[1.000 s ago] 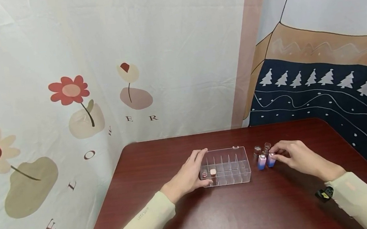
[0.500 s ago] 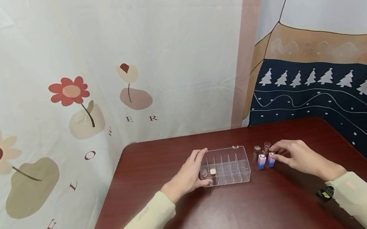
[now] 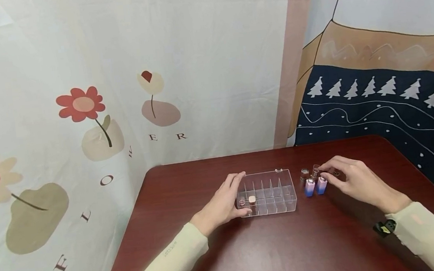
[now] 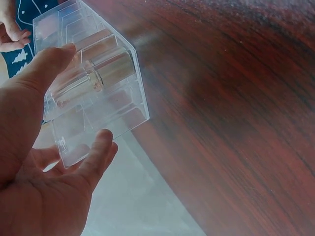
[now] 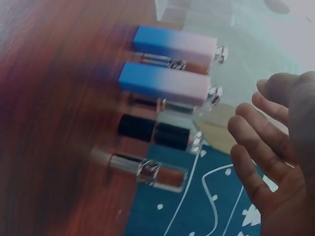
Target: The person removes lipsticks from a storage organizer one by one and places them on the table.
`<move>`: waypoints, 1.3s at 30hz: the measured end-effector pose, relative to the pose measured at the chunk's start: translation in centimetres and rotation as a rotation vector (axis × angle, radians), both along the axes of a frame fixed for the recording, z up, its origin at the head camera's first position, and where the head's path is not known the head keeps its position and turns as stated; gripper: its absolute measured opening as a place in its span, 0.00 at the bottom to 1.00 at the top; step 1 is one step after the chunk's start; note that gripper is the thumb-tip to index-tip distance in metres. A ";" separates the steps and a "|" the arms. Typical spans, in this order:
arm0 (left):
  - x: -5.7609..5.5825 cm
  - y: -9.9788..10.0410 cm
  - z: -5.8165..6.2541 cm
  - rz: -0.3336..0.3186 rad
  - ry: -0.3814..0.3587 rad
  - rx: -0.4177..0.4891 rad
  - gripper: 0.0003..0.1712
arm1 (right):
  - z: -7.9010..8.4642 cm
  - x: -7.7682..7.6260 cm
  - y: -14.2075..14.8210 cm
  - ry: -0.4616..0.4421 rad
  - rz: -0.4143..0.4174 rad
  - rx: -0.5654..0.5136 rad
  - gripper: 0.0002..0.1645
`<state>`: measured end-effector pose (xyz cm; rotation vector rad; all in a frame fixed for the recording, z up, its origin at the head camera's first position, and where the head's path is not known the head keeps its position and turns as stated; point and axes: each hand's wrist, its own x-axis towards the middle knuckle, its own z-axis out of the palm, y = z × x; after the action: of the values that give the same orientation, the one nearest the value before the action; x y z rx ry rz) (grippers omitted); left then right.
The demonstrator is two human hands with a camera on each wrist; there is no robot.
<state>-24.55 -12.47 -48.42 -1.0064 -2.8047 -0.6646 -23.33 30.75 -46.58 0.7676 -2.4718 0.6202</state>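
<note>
My left hand point(image 3: 223, 202) grips the left end of a clear divided box point(image 3: 276, 208), thumb on the near side and fingers on the far side. Inside that end stand two tubes, one with a pale top point(image 3: 252, 199) and one clear-topped point(image 3: 241, 202). In the right wrist view, my right hand point(image 5: 280, 142) hovers with loosely bent fingers apart from a group of upright lipsticks. Two of these are square blue-to-pink lipsticks point(image 5: 174, 45). Beside them are a black tube point(image 5: 172, 136) and a clear-capped tube with a silver band point(image 5: 147, 169); others show partly behind.
The dark red-brown table point(image 3: 275, 252) carries the box and lipsticks, which stand just right of the box. Behind it hang a pale flower-print cloth point(image 3: 212, 88) and a navy cloth with white trees point(image 3: 387, 110). A black strap device point(image 3: 384, 227) sits at the right wrist.
My right hand has drawn slightly up and away from the right blue-to-pink lipstick, with thumb and fingers spreading wider. The left hand stays on the box. The head view has tilted slightly.
</note>
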 end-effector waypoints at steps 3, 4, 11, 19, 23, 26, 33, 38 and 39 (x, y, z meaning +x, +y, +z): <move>0.0 -0.1 0.1 -0.003 -0.008 0.006 0.67 | 0.4 0.1 -0.7 0.042 0.037 -0.023 0.24; 0.0 -0.1 0.2 -0.005 -0.012 0.005 0.67 | 0.5 0.1 -1.0 0.056 0.050 -0.026 0.25; -0.4 -0.4 0.6 -0.008 -0.017 0.003 0.68 | 1.3 0.1 -3.4 0.092 0.098 -0.021 0.23; -0.4 -0.7 0.8 -0.008 -0.046 -0.008 0.70 | 1.6 -0.1 -6.4 0.111 0.193 -0.003 0.26; -0.2 -0.7 0.9 0.007 -0.077 -0.010 0.70 | 1.5 -0.2 -8.2 0.112 0.222 0.005 0.25; 0.0 -0.7 0.7 0.010 -0.087 0.002 0.69 | 1.4 -0.2 -9.5 0.112 0.239 0.023 0.24; 0.1 -0.6 0.2 0.010 -0.079 0.001 0.68 | 0.9 -0.2 -12.3 0.054 0.294 0.041 0.21; 0.1 -0.5 0.2 0.006 -0.073 -0.013 0.68 | 0.4 -0.2 -13.8 -0.032 0.344 0.023 0.20; 0.1 -0.5 0.3 0.007 -0.075 -0.016 0.68 | 0.3 -0.3 -14.1 -0.046 0.353 0.021 0.20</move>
<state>-24.49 -12.93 -48.14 -0.9935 -2.8808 -0.6949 -23.59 16.66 -46.28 1.2256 -2.4043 0.7429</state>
